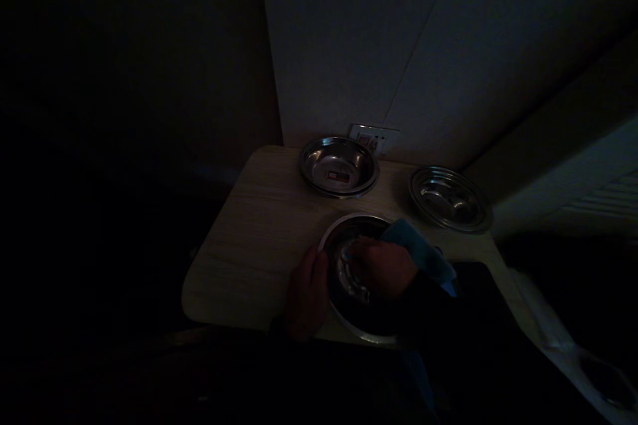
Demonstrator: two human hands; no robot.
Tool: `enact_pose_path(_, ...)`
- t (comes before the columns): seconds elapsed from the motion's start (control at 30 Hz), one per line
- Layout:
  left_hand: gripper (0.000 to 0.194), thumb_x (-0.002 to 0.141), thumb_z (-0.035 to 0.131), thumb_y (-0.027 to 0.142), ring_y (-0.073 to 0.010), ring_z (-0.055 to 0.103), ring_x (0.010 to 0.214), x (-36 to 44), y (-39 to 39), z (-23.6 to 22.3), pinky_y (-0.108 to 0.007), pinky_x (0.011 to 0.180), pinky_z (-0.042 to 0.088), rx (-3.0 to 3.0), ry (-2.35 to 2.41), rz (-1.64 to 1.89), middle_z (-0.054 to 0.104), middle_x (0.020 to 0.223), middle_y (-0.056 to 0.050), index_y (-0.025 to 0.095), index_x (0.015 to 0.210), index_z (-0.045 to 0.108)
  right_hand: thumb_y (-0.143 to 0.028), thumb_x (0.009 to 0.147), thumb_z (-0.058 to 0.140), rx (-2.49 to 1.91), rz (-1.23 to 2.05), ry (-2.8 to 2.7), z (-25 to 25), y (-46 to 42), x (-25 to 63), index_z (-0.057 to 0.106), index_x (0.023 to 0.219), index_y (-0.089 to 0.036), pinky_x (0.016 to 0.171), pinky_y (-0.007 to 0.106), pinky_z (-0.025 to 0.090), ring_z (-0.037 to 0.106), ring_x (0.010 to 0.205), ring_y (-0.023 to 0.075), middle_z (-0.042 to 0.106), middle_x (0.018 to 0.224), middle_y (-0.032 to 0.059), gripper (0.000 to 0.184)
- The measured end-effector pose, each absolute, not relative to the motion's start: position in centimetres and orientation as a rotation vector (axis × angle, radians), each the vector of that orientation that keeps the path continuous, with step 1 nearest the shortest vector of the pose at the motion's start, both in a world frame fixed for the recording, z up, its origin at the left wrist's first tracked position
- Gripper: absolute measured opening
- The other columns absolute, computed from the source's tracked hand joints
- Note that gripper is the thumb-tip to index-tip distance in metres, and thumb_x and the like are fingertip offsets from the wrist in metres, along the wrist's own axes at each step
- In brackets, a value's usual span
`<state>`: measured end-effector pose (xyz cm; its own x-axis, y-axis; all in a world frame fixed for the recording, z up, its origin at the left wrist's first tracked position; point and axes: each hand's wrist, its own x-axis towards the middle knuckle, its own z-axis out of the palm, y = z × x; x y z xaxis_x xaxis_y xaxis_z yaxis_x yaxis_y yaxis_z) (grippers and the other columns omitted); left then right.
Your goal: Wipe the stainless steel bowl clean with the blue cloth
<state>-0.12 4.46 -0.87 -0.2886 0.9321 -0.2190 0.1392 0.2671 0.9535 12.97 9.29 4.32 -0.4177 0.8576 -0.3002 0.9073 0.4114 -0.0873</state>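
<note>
Steel bowl [366, 319] sits at the table's [249, 246] near edge. Left hand [306, 292] is clamped on its rim, and right hand [381, 269] is closed on a blue cloth [416, 246] inside. I'd keep that rim pinned and wipe in circles.

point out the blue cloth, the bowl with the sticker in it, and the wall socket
blue cloth [416, 246], head view, on the fold beyond the right hand.
bowl with the sticker [321, 163], head view, on its inner left wall.
wall socket [373, 139], head view, on its faceplate.
</note>
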Motion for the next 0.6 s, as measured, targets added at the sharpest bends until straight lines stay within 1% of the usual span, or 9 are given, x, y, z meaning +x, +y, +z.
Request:
enact_pose_path(0.13,0.038,0.086,0.038,0.037,-0.0213,0.053,0.109,0.0,4.4,-0.8,-0.036,0.097,0.036,1.044,1.627,1.147,0.061,0.116,-0.01,0.017,0.111,0.057,-0.033,0.088,0.037,1.632,-0.404,2.48,4.1,10.2,13.9,0.064,0.094,-0.023,0.069,0.025,0.041,0.062,0.089,0.0185,0.066,0.1,0.0058,0.029)
enact_pose_path(0.27,0.037,0.085,0.04,0.038,-0.022,0.055,0.107,0.0,4.5,-0.9,-0.036,0.095,0.038,1.045,1.655,1.152,0.062,0.114,-0.01,0.017,0.11,0.058,-0.032,0.089,0.035,1.63,-0.502,2.454,4.3,10.2,14.8,0.064,0.096,-0.023,0.071,0.023,0.041,0.062,0.086,0.0161,0.067,0.096,0.0048,0.031)
enact_pose_path(0.33,0.037,0.085,0.04,0.039,-0.0219,0.056,0.104,0.0,4.5,-0.9,-0.036,0.094,0.039,1.049,1.659,1.144,0.063,0.112,-0.01,0.017,0.109,0.059,-0.031,0.088,0.038,1.605,-0.524,2.442,4.4,10.0,14.9,0.064,0.096,-0.023,0.071,0.023,0.041,0.062,0.086,0.0161,0.068,0.095,0.0042,0.028)
enact_pose_path(0.5,0.039,0.086,0.037,0.038,-0.0208,0.055,0.106,0.0,4.4,-0.7,-0.035,0.094,0.039,1.064,1.599,1.149,0.061,0.115,-0.01,0.016,0.112,0.057,-0.031,0.083,0.045,1.567,-0.433,2.411,4.5,10.3,13.8,0.064,0.094,-0.024,0.067,0.026,0.042,0.062,0.085,0.0185,0.065,0.101,0.0049,0.023)
enact_pose_path(0.6,0.037,0.086,0.038,0.037,-0.0205,0.056,0.103,0.1,4.4,-0.6,-0.033,0.091,0.041,1.041,1.607,1.16,0.064,0.11,-0.009,0.017,0.108,0.059,-0.029,0.083,0.044,1.594,-0.376,2.344,4.7,10.7,13.0,0.064,0.095,-0.022,0.068,0.028,0.043,0.062,0.088,0.0204,0.066,0.1,0.0071,0.023)
